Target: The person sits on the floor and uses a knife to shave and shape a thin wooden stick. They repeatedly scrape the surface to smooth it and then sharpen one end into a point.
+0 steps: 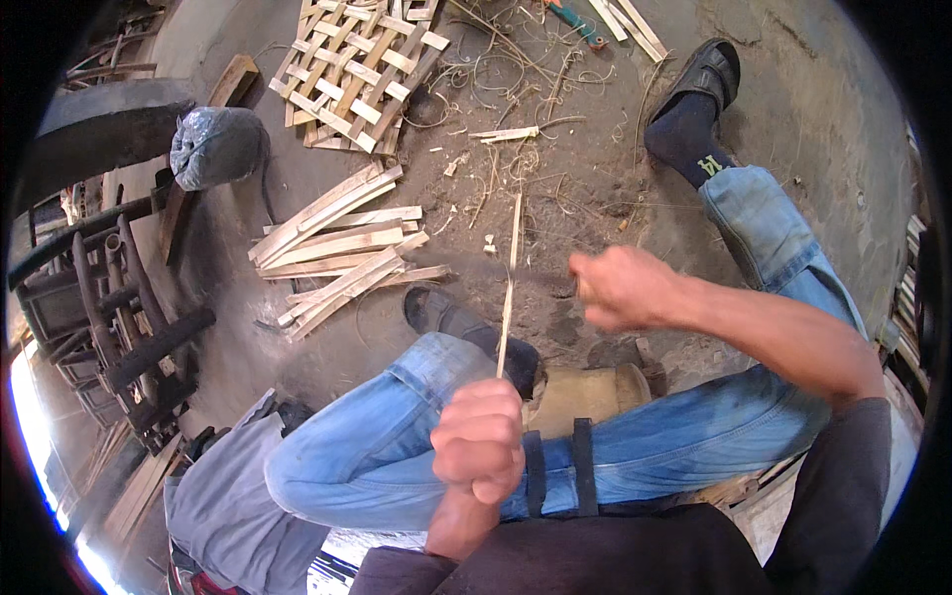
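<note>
Clasping in the closed left grip (481, 436) the near end of a thin pale strip (515, 233), directed away from the body. To the right of this strip, with the right grip (627, 288) folded around a dark tool (548, 280), too blurred for telling its kind or any contact with the strip. On the floor (238, 347), ahead and to the left of the left grip, a loose pile of wooden slats (332, 241); farther ahead, a woven panel (359, 74).

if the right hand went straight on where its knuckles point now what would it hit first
Probably the thin pale strip sticking out of the left hand; depth is unclear, so the right hand might pass over or under it.
</note>
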A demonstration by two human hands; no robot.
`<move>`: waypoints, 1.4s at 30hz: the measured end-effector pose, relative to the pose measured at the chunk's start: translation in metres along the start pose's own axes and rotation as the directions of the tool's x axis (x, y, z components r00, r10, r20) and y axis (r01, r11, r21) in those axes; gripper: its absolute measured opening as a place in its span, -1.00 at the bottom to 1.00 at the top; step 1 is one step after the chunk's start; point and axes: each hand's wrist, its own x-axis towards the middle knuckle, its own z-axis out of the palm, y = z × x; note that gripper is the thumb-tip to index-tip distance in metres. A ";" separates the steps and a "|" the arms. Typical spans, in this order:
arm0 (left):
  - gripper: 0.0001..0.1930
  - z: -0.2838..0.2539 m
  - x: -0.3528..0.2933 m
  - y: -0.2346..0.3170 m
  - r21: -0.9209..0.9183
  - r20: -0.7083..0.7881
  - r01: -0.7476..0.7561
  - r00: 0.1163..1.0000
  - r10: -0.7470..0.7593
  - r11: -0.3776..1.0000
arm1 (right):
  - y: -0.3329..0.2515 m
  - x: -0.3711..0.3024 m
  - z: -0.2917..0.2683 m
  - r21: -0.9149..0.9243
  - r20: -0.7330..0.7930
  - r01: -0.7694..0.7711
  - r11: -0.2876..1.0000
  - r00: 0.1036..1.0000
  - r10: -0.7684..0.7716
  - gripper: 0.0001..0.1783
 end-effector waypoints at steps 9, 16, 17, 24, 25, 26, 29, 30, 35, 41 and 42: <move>-0.72 0.002 0.004 0.000 -0.024 -0.062 0.005 0.998 -0.007 1.000 | 0.068 0.017 0.024 0.026 -0.086 -0.214 0.976 0.973 0.216 -0.64; -0.82 -0.007 0.006 -0.003 0.072 -0.359 -0.067 0.929 0.088 0.995 | 0.089 0.054 0.045 0.029 -0.256 -0.309 0.951 0.917 0.305 -0.62; -0.83 -0.015 0.007 -0.005 0.107 -0.429 -0.098 0.893 0.134 0.989 | 0.079 0.055 0.045 0.092 -0.262 -0.313 0.945 0.908 0.327 -0.62; -0.91 -0.060 0.008 -0.002 0.217 -0.570 -0.098 0.795 0.208 0.971 | -0.068 0.040 0.085 0.381 -0.197 -0.007 0.924 0.976 0.088 -0.68; -0.93 -0.061 0.006 -0.002 0.223 -0.561 -0.087 0.803 0.201 0.971 | -0.078 0.029 0.077 0.359 -0.248 0.177 0.916 0.965 -0.089 -0.70; -0.93 -0.062 0.007 -0.002 0.238 -0.581 -0.070 0.789 0.200 0.969 | -0.076 0.030 0.077 0.315 -0.222 0.162 0.935 0.971 -0.094 -0.70; -0.91 -0.052 0.009 0.000 0.237 -0.602 -0.068 0.772 0.201 0.969 | -0.035 0.052 0.067 0.088 -0.099 -0.052 0.995 0.993 0.060 -0.66; -0.91 -0.051 0.007 0.000 0.219 -0.576 -0.091 0.792 0.204 0.972 | -0.021 0.056 0.068 0.175 -0.128 -0.133 0.976 0.979 0.156 -0.66; -0.90 -0.052 0.001 -0.004 0.243 -0.553 -0.079 0.807 0.205 0.967 | -0.054 0.025 0.063 0.227 -0.122 0.093 0.969 0.990 -0.067 -0.54; -0.88 -0.053 0.006 -0.002 0.258 -0.627 -0.050 0.751 0.207 0.965 | -0.070 0.021 0.048 0.244 -0.061 0.040 0.969 0.998 -0.026 -0.64; -0.88 -0.050 0.004 -0.002 0.266 -0.599 -0.060 0.771 0.214 0.962 | -0.059 0.027 0.048 0.228 -0.056 0.006 0.974 0.998 0.007 -0.64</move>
